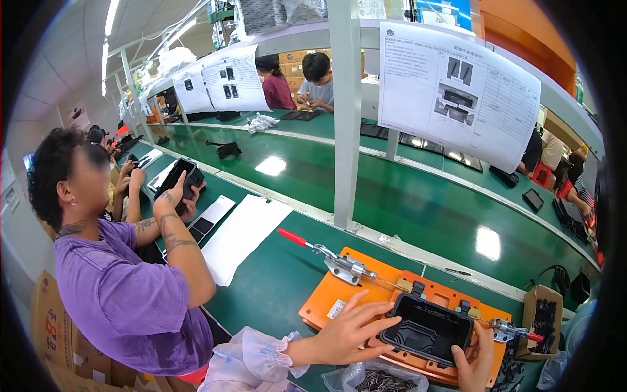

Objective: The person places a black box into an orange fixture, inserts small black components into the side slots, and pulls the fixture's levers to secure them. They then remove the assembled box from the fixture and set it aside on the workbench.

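A black rectangular plastic case [424,326], hollow side up, sits in an orange fixture [326,294]. My left hand [343,330] lies over the fixture's left part with fingers outstretched, the fingertips at the case's left edge. At the opposite side, my right hand [475,359] grips the case's right edge and near corner between thumb and fingers. A toggle clamp with a red handle [292,237] is mounted at the fixture's upper left. Another toggle clamp [506,330], also red-tipped, is on its right.
A plastic bag of small dark pins [385,381] lies at the near edge. To the right stands a cardboard box [543,320] of black parts. White paper [245,238] covers the bench at left, beside a co-worker in purple [124,287] holding a black case. A white post [345,117] rises behind the fixture.
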The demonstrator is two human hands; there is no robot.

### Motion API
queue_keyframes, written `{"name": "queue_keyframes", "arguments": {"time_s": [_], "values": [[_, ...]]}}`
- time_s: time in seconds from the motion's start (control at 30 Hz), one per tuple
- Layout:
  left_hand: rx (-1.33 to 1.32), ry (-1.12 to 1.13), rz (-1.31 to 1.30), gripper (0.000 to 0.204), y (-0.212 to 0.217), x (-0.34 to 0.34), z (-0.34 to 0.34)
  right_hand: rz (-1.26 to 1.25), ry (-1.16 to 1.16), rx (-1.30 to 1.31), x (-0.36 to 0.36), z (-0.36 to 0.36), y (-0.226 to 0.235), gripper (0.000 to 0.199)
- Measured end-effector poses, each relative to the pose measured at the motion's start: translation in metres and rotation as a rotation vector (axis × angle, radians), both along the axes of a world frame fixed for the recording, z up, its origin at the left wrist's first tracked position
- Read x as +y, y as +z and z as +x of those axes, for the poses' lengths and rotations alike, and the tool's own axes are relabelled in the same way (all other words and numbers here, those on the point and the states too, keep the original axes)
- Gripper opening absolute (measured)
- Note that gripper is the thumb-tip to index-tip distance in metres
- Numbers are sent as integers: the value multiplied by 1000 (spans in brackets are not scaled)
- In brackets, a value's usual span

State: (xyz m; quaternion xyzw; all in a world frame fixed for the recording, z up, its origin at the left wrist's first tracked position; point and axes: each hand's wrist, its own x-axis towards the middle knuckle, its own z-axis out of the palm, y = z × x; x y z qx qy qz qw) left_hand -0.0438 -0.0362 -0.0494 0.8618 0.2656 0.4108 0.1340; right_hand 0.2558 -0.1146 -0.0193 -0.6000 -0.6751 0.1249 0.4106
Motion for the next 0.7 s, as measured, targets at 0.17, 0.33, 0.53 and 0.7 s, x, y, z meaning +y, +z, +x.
{"name": "queue_keyframes", "arguments": {"time_s": [0.17, 0.33, 0.53, 0.7], "values": [[-27, -22, -13, 55, 0, 0, -4, -37, 39, 171, 3, 1, -6, 48], [-109, -99, -56, 54, 4, 1, -2, -53, -31, 179, -3, -1, 1, 49], [-131, -133, -162, 56, 3, 0, -7, -194, -115, 143, -6, 2, 6, 53], [-229, -199, -324, 57, 7, -8, -5, -126, -69, 411, -5, -4, 7, 54]]}}
